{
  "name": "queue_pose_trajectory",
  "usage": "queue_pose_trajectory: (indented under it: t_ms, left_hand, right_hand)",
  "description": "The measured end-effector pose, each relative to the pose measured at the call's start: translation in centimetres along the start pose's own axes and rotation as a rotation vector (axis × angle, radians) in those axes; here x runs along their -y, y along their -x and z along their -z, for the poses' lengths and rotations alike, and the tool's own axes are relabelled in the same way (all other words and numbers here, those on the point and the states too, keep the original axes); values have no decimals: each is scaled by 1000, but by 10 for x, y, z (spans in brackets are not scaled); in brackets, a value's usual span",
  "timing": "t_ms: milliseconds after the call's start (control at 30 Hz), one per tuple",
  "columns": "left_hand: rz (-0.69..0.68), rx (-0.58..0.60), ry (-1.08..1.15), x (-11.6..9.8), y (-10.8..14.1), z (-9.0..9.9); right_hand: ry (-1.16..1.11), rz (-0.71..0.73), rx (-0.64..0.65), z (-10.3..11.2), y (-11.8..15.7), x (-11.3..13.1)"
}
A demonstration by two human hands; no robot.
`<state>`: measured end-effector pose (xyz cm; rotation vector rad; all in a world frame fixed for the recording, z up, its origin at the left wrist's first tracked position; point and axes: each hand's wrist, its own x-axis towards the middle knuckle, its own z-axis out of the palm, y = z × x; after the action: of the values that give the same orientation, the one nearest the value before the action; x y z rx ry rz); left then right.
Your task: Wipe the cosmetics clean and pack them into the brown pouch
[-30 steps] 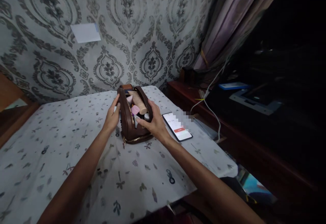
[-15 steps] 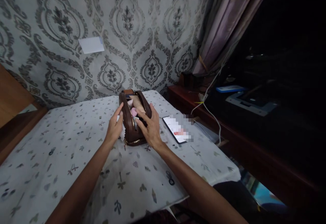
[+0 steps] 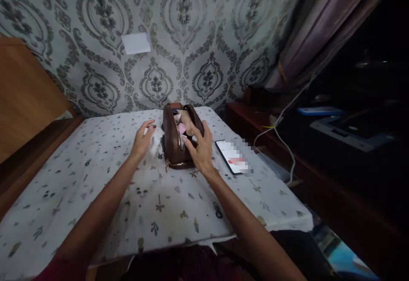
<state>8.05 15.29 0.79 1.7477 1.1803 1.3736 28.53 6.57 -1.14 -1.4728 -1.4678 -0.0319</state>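
A brown zippered bag (image 3: 171, 140) stands on the cloth-covered table with its top unzipped. Inside it show a pink item (image 3: 182, 128), a beige item (image 3: 185, 119) and some white pieces. My right hand (image 3: 203, 146) grips the bag's right side, its thumb and a finger reaching over the opening and other fingers outside. My left hand (image 3: 142, 140), a little left of the bag and apart from it, has its fingers curled around a crumpled white tissue (image 3: 156, 140). Part of the tissue is hidden by the fingers.
A lit phone (image 3: 231, 157) lies right of the bag on the patterned tablecloth (image 3: 172, 212). Beyond the table's right edge stands a dark red desk (image 3: 238, 112) with a white cable (image 3: 289, 157). A wooden panel (image 3: 28, 93) borders the left, a patterned wall the back.
My left hand has come away from the bag's left side with the white tissue. My right hand stays at the bag. The whole view has shifted, so everything appears farther right.
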Motion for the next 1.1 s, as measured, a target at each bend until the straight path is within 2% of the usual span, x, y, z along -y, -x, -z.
queue_pose_trajectory:
  t_ms: [100, 167, 233, 300, 367, 433, 467, 500, 600, 733, 800, 833, 900, 967, 1033, 1100]
  left_hand:
    - [42, -33, -90, 5, -3, 31]
    - [67, -19, -118, 6, 0, 45]
    - [99, -7, -184, 8, 6, 49]
    - [90, 24, -266, 14, 17, 43]
    - [-1, 138, -347, 24, 33, 33]
    - [-129, 337, -445, 37, 53, 27]
    - [-165, 410, -530, 43, 63, 27]
    - [-171, 434, -610, 49, 72, 29]
    - [-105, 474, -755, 57, 90, 49]
    - [-81, 538, -700, 62, 86, 94]
    - [-77, 481, -703, 73, 78, 124]
    - [-52, 390, -757, 80, 74, 140]
    - [28, 253, -871, 98, 68, 173]
    - [123, 209, -919, 113, 63, 200]
    - [174, 187, -913, 119, 56, 212]
    - [247, 143, -825, 114, 45, 208]
  right_hand:
    - [-31, 1, -22, -1, 0, -3]
    - [-46, -1, -42, -2, -1, -4]
    - [-56, -4, -63, -3, 0, -5]
    - [-70, 1, -78, -4, 1, -6]
    - [-90, 20, -87, -4, 2, -6]
    - [-106, 35, -91, -3, 3, -7]
    - [-112, 39, -90, -2, 4, -8]
    - [-117, 41, -85, -2, 5, -9]
    - [-146, 48, -72, -1, 5, -12]
    - [-199, 59, -75, 0, 6, -14]
    - [-218, 66, -75, 0, 8, -14]
    - [-225, 66, -76, 1, 8, -14]
    - [-242, 59, -78, 2, 9, -14]
    - [-266, 41, -83, 4, 8, -16]
    - [-283, 16, -95, 7, 2, -16]
    - [-263, -4, -112, 9, -5, -16]
